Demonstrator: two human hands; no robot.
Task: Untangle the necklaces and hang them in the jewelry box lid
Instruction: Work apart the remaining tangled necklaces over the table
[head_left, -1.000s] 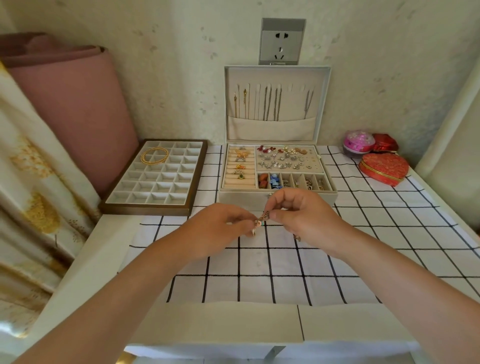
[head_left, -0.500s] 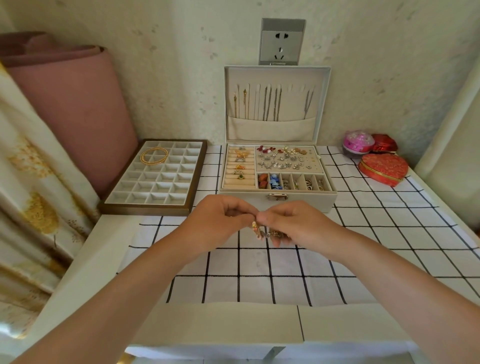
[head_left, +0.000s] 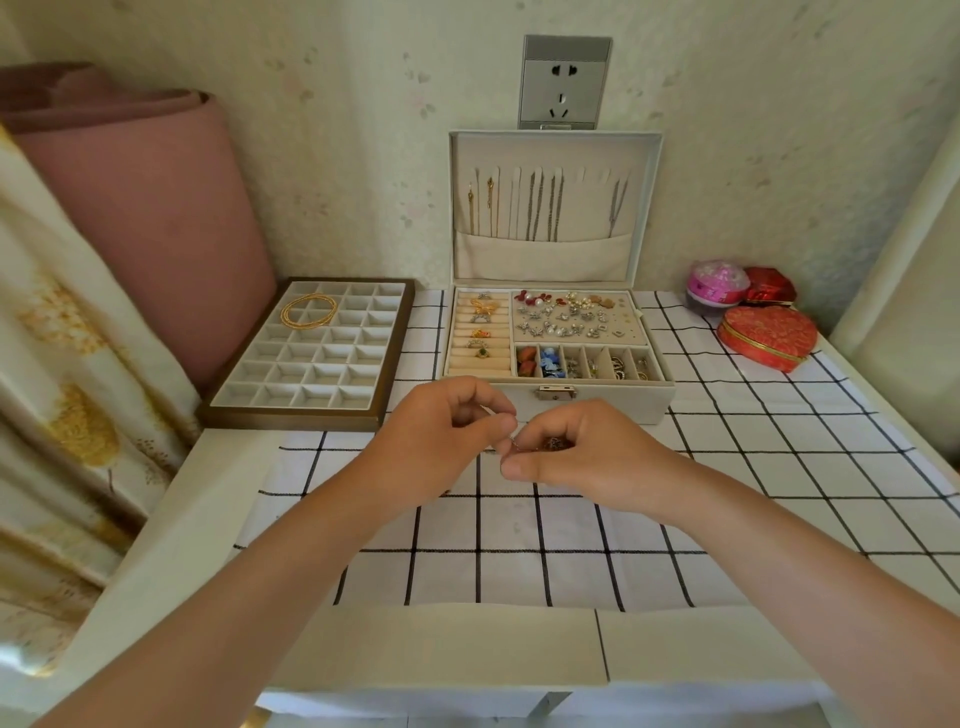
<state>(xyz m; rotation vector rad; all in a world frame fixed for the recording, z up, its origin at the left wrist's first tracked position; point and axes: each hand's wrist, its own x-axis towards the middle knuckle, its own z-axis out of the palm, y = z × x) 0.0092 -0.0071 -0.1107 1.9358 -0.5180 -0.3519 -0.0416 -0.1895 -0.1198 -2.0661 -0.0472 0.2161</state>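
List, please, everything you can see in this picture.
jewelry box: one, cream, open, back middle.
jewelry box lid: one, cream, upright.
hung necklaces: several, gold and silver, in lid.
compartment tray: one, brown-framed, left of box.
gold chain: one, coiled in tray's back-left cells.
heart-shaped box: one, red, right of box.
round box: one, pink, back right.
wall socket: one, grey, above lid.
rolled mat: one, pink, far left.
tablecloth: one, white, black grid.
tangled necklace: one, silvery, between both hands.
left hand: pinches tangled necklace.
right hand: pinches tangled necklace.
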